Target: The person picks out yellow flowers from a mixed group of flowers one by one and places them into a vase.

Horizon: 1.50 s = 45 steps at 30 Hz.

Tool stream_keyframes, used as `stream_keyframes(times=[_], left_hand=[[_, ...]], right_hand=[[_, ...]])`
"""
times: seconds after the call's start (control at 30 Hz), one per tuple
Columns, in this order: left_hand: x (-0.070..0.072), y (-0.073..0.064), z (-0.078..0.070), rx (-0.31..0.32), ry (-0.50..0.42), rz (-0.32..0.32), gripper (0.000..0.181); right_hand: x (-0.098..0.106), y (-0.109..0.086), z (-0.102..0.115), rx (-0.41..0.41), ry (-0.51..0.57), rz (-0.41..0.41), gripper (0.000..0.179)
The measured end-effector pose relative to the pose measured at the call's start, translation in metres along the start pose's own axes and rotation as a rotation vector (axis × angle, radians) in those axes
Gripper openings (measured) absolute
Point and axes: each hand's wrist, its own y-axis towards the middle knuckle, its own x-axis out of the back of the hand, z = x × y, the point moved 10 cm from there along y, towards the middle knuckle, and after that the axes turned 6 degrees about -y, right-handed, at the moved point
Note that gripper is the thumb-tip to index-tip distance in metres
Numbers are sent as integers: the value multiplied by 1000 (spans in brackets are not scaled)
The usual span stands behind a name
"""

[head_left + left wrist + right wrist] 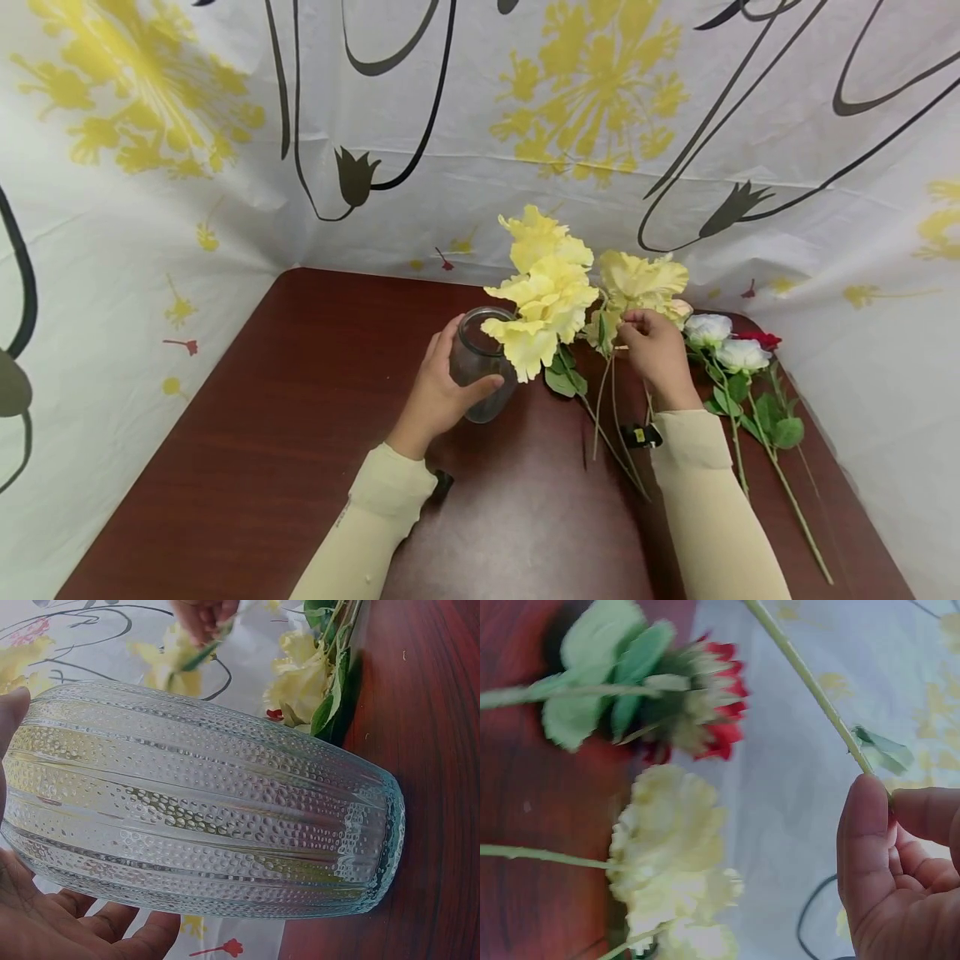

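Observation:
My left hand (442,387) grips a clear glass vase (480,367), thumb on the near side and fingers round the far side. In the left wrist view the vase (210,802) shows ribbed, bumpy glass, its base near the brown tabletop. My right hand (656,354) pinches a thin green flower stem (810,682) between thumb and forefinger, close to a small leaf (885,752). Just beyond that hand is a pale yellow flower (641,279). Large ruffled yellow blooms (547,292) stand between the two hands, overlapping the vase's rim in the head view.
White roses (742,356) and a red flower (761,340) lie on long leafy stems along the right of the brown table (337,400). Several bare stems cross the table below my right hand. A patterned white sheet (420,225) hangs behind and at both sides.

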Motion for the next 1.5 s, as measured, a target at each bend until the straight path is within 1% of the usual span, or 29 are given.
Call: stream_keyframes(times=[0.1, 0.23, 0.33, 0.43, 0.53, 0.63, 0.77, 0.87, 0.93, 1.0, 1.07, 1.17, 1.23, 1.33, 1.4, 1.5], left_hand=[[0, 0, 0, 5, 1, 3, 100], [1, 0, 0, -8, -2, 4, 101], [5, -1, 2, -36, 21, 10, 102], [10, -2, 0, -89, 22, 31, 99], [16, -3, -4, -150, -40, 43, 84], [19, -3, -10, -191, -114, 46, 70], [22, -4, -13, -205, -185, 39, 55], [23, -5, -15, -212, -233, 45, 43], [23, -6, -17, -216, -255, 56, 39], [22, -6, -18, -213, -259, 65, 43], [22, -5, -17, -206, -238, 66, 54], [22, -4, -18, -201, -179, 60, 74], [21, -4, -19, -208, -136, 65, 79], [19, -4, -21, -232, -120, 78, 75], [18, -3, -22, -250, -127, 84, 71], [17, -3, -24, -256, -135, 79, 69]], right_hand=[[8, -9, 7, 9, 25, -31, 37], [14, -18, 13, 37, 75, -60, 34], [16, -23, 17, 63, 122, -74, 29], [16, -26, 17, 83, 169, -77, 20], [17, -27, 16, 89, 211, -80, 15], [20, -29, 15, 83, 261, -90, 14], [25, -33, 20, 90, 358, -109, 12], [31, -39, 29, 124, 423, -127, 10], [36, -44, 36, 149, 461, -144, 10], [41, -48, 44, 178, 482, -172, 10], [46, -53, 51, 209, 519, -208, 9], [55, -60, 62, 287, 596, -260, 9], [60, -65, 69, 339, 666, -274, 9], [64, -71, 77, 381, 721, -281, 12], [66, -74, 80, 380, 719, -289, 14], [69, -78, 83, 384, 724, -308, 16]])
